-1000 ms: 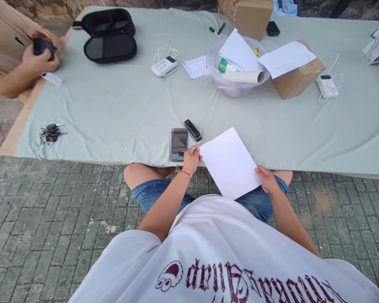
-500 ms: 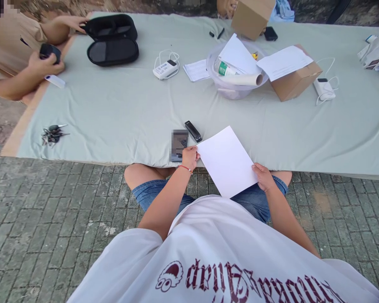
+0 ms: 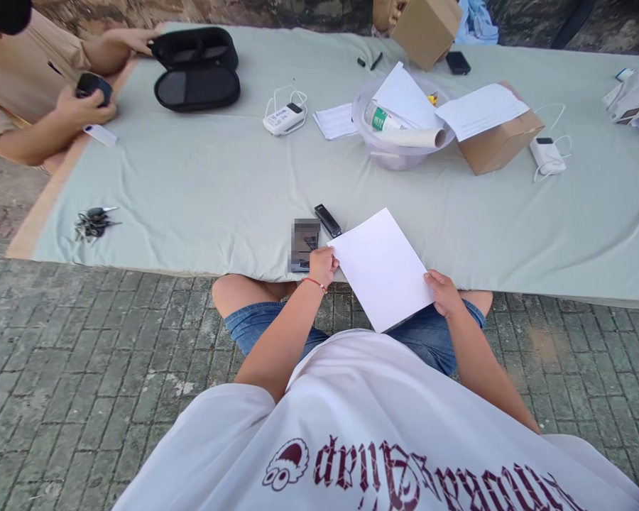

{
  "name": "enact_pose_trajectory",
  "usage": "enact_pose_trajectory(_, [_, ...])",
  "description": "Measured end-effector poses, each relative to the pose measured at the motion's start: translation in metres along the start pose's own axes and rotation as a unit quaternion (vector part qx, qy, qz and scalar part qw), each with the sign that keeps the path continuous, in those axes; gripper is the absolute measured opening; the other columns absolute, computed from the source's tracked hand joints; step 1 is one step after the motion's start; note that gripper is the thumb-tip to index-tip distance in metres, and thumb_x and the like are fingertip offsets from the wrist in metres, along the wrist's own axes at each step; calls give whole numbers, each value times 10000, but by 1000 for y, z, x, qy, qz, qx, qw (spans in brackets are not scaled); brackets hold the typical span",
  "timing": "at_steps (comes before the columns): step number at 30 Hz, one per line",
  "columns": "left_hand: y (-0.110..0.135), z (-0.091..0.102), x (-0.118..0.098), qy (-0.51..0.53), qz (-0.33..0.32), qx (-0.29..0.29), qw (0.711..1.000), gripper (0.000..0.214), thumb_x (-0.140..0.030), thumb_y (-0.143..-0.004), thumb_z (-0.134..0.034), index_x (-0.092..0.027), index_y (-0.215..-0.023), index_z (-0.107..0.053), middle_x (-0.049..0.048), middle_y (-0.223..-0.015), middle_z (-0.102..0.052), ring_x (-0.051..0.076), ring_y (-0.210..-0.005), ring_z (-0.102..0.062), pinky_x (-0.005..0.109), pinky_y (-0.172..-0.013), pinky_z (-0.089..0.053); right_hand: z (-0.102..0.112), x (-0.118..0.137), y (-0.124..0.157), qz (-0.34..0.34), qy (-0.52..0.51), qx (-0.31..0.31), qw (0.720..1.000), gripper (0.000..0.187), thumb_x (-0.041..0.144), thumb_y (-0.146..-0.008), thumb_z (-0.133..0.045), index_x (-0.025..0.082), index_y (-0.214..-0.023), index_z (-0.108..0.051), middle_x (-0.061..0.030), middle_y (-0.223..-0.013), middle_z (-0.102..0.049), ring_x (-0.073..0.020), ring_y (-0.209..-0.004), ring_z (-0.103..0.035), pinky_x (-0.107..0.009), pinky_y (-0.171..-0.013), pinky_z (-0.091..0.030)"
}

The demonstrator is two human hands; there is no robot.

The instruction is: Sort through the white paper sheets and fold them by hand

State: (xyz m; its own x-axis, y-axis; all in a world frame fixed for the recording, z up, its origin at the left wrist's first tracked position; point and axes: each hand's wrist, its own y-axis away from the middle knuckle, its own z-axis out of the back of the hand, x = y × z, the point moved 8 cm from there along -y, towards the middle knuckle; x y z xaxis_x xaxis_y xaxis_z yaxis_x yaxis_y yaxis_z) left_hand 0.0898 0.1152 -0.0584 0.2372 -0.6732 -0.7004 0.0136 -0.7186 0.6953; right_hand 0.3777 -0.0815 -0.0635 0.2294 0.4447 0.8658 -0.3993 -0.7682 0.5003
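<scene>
A blank white sheet of paper (image 3: 380,270) is stretched between my two hands, over the table's front edge and my lap. My left hand (image 3: 323,265) pinches its left corner; my right hand (image 3: 443,292) grips the right corner with the thumb on top. Just beyond my left hand lies a dark flat phone-like thing (image 3: 302,248), partly blurred out. Beside that, a small black stapler-like object (image 3: 328,221) rests on the cloth, close to the paper's upper left edge.
A clear plastic basin (image 3: 394,157) holds papers, a roll and a bottle. Right of it stands a cardboard box (image 3: 503,142) under a sheet. Keys (image 3: 96,224) lie at the left, a black case (image 3: 197,89) sits open farther back. A person (image 3: 37,85) at the left holds a dark device.
My view has shifted slightly, so things on the table appear a little farther right. Both hands keep hold of the paper, which has barely moved.
</scene>
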Motion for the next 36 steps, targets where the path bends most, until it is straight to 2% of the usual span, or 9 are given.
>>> enact_pose_trajectory(7, [-1,-2,-3,-2,16,-24,1000,297,-47,-731,-614,-200,-625,-382,-95,-454,-276,38,-343,-291,171,-345,-151,-2,0,-14,-2,-3,-7,1000,387,544,-710,-718,230,-932,-684,-22,-825,-711,-192,-698,-628,-306,-618,-491])
enact_pose_trajectory(11, [3,-4,-3,-6,16,-17,1000,323,-18,-724,-593,-200,-585,-365,-95,-431,-259,37,-343,-285,169,-345,-135,-2,2,-17,-2,5,-23,1000,389,551,-680,-727,222,-881,-673,-25,-803,-699,-190,-680,-614,-303,-596,-480])
enact_pose_trajectory(16, [15,-6,3,-13,13,14,1000,202,0,-724,-593,-142,-617,-498,-10,-533,-502,36,-397,-381,162,-355,-173,-5,7,-17,-6,4,-41,999,381,552,-671,-722,225,-857,-659,-26,-775,-691,-195,-676,-613,-309,-592,-482])
enact_pose_trajectory(18, [17,-4,5,-17,12,15,1000,180,-16,-729,-618,-134,-633,-522,6,-563,-537,38,-404,-397,166,-358,-178,-6,8,-16,-11,7,-37,999,375,546,-687,-714,227,-877,-661,-27,-804,-700,-199,-696,-621,-311,-601,-488])
enact_pose_trajectory(24, [15,2,6,-26,-1,7,1000,222,-116,-770,-663,-154,-624,-500,-59,-474,-406,35,-351,-324,186,-353,-178,-10,10,-3,-19,21,8,1000,383,550,-725,-702,230,-933,-670,-26,-840,-717,-202,-724,-642,-319,-643,-516])
enact_pose_trajectory(28, [16,3,7,-30,-21,16,999,121,-124,-798,-629,-132,-695,-567,-59,-494,-428,30,-356,-321,184,-363,-209,-5,9,11,-14,14,22,1000,390,549,-748,-696,243,-990,-679,-20,-887,-730,-199,-753,-656,-326,-706,-535])
enact_pose_trajectory(31, [18,3,6,-35,-38,28,998,129,-124,-825,-587,-127,-696,-571,-52,-522,-446,28,-359,-333,185,-368,-216,2,6,18,1,15,13,1000,363,555,-761,-688,261,-973,-684,-8,-904,-728,-195,-777,-655,-322,-728,-538])
enact_pose_trajectory(36, [19,1,5,-42,-47,58,996,147,-137,-804,-624,-137,-675,-553,-43,-553,-468,25,-364,-342,183,-368,-218,6,7,23,34,42,0,999,370,602,-762,-662,284,-951,-680,0,-888,-709,-203,-780,-634,-345,-721,-528])
